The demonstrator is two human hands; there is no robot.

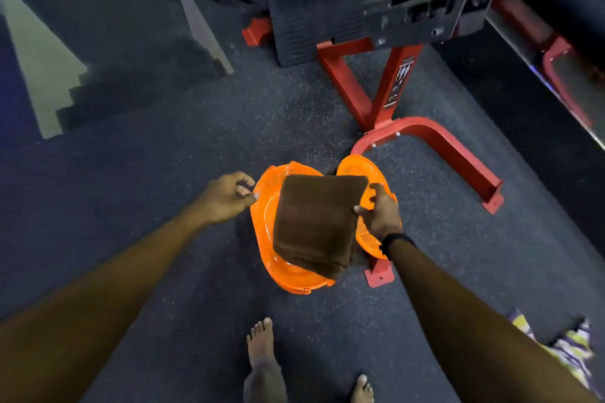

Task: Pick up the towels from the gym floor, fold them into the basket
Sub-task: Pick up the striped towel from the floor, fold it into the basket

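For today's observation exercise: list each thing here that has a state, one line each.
Folded brown towel: folded, held over the basket.
Orange plastic basket: open, on the floor.
Orange perforated lid: off, beside the basket.
Left hand: at the basket rim.
Right hand: pinching the towel's edge.

The picture is dim and a bit bluish. The floor looks dark and grainy. The orange basket is the brightest thing and almost glows. A pale patch of light lies on the far left. The silver part at the top right has a dull shine. The wide lens bends straight lines near the edges. The top corners look smeared and blocky. The middle is sharper.
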